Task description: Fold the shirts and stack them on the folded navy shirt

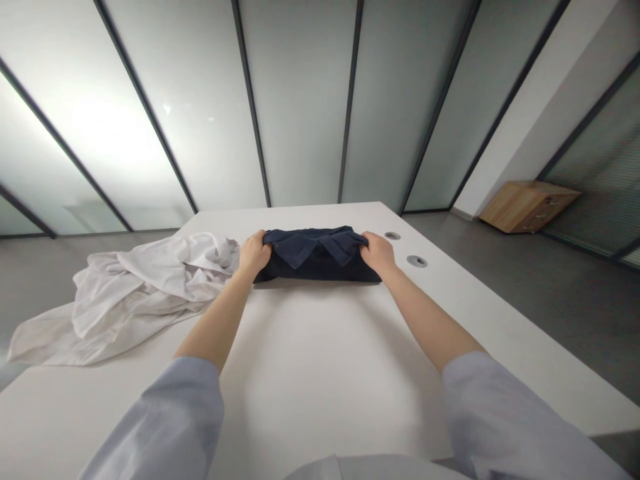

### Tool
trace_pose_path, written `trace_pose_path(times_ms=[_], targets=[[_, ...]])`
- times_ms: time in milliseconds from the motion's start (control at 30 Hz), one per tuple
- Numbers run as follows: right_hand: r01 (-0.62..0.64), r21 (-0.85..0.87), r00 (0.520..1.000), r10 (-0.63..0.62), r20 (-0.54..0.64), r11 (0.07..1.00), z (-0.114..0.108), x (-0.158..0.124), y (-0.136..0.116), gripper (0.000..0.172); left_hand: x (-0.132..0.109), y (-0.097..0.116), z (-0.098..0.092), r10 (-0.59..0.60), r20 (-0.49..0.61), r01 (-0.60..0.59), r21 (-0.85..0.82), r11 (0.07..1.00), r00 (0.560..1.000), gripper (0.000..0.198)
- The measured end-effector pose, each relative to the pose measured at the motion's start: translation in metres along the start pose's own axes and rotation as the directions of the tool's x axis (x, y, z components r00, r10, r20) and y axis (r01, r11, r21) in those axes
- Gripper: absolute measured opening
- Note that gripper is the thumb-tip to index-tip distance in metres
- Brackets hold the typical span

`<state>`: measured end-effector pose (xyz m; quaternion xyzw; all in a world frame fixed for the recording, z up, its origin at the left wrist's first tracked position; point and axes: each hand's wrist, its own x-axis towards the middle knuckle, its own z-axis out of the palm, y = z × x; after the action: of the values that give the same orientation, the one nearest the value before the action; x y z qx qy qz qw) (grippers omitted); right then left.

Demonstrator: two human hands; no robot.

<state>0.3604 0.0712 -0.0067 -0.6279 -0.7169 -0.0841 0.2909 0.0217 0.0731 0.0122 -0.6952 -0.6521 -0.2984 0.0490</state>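
Head view: I see the folded navy shirt (pixel 315 257) lying flat on the white table (pixel 320 373), far centre, collar up. Left hand (pixel 254 254) has its grip clamped on the shirt's left edge, and right hand (pixel 379 254) has its grip clamped on the right edge. Both arms are stretched forward. Crumpled white garment (pixel 140 293) sits just beside the left hand and spreads toward the table's left edge. Two round grommets (pixel 417 261) are set in the table near the right hand. Wooden cabinet (pixel 530 205) stands on the floor, far right.
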Motion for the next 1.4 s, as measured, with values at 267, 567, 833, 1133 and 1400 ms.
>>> trace_pose_path(times_ms=[267, 567, 833, 1133, 1400], targets=[[0.000, -0.138, 0.863, 0.069, 0.500, 0.990, 0.046, 0.002, 0.003, 0.032, -0.013, -0.020, 0.061, -0.025, 0.452, -0.067, 0.188, 0.980, 0.892, 0.030], [0.122, -0.105, 0.864, -0.054, 0.501, 0.987, 0.015, -0.038, 0.016, 0.021, -0.029, -0.028, 0.021, 0.122, 0.557, -0.172, 0.037, 0.984, 0.822, 0.029], [0.051, 0.335, 0.761, -0.254, 0.597, 0.941, -0.042, -0.016, 0.032, 0.021, -0.001, -0.037, -0.041, 0.308, 0.767, -0.112, -0.298, 0.948, 0.563, 0.029], [-0.228, -0.030, 0.893, 0.222, 0.392, 0.973, 0.020, 0.048, 0.046, 0.052, 0.031, -0.024, 0.019, -0.207, 0.319, 0.135, 0.233, 0.963, 0.925, 0.061], [-0.138, -0.111, 0.911, 0.170, 0.377, 0.984, 0.063, -0.007, 0.057, 0.058, -0.021, -0.038, 0.068, -0.237, 0.408, 0.116, 0.299, 0.947, 0.882, 0.067]])
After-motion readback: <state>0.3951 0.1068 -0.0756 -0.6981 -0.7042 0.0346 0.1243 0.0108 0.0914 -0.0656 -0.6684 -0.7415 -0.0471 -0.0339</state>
